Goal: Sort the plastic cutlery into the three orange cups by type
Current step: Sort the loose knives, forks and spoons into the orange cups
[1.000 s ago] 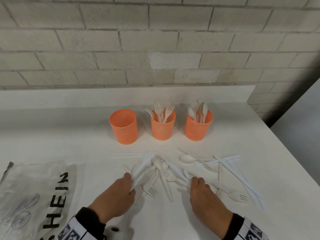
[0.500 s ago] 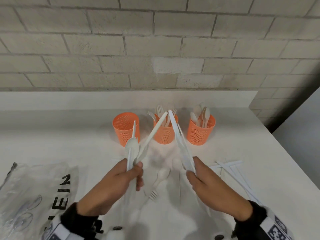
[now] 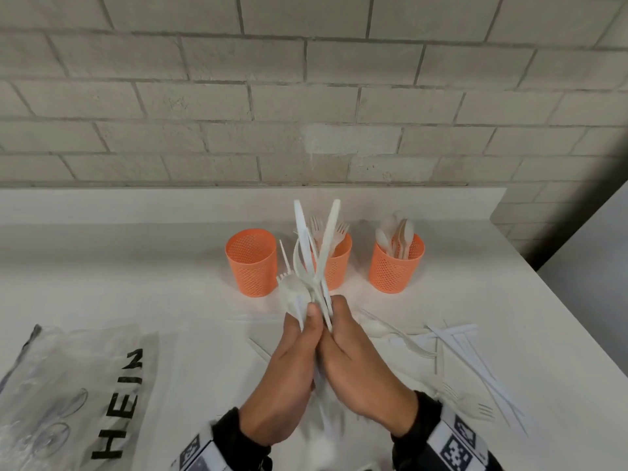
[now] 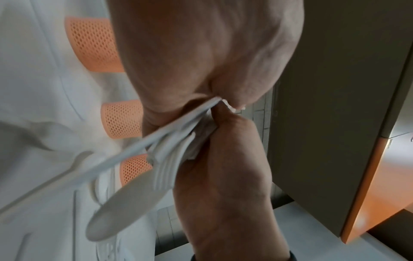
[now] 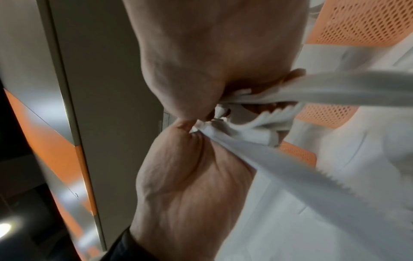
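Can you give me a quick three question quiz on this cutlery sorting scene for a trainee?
1. True or false: the left cup already holds forks.
2. Multiple choice: What holds the bundle of cutlery above the table? A) left hand only B) right hand only C) both hands
3. Fill in: the right cup holds ____.

Key
1. False. It looks empty; the forks stand in the middle cup.
2. C. Both hands are pressed together around the handles.
3. Spoons.
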